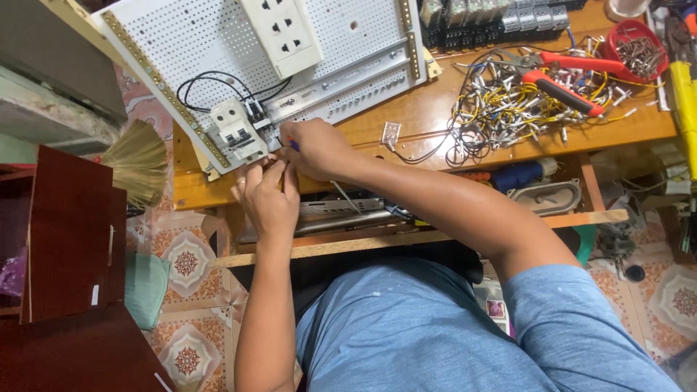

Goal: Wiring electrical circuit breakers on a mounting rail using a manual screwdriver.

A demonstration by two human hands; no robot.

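A white perforated mounting panel (196,43) lies tilted on the wooden bench (428,116). A white circuit breaker (235,133) with black wires (210,80) is fixed near its lower edge, and a white socket outlet (282,33) sits higher up. My right hand (316,149) is closed around a blue-handled screwdriver, its tip hidden near the breaker's right side. My left hand (267,197) is just below the breaker, fingers pinched together at the panel's edge; what they pinch is too small to tell.
A tangle of white and yellow wires (508,109) with red-handled pliers (566,91) lies at the right. A red bowl of small metal parts (639,47) and black relays (494,22) sit at the back. A straw broom (138,161) and dark wooden furniture (65,239) stand left.
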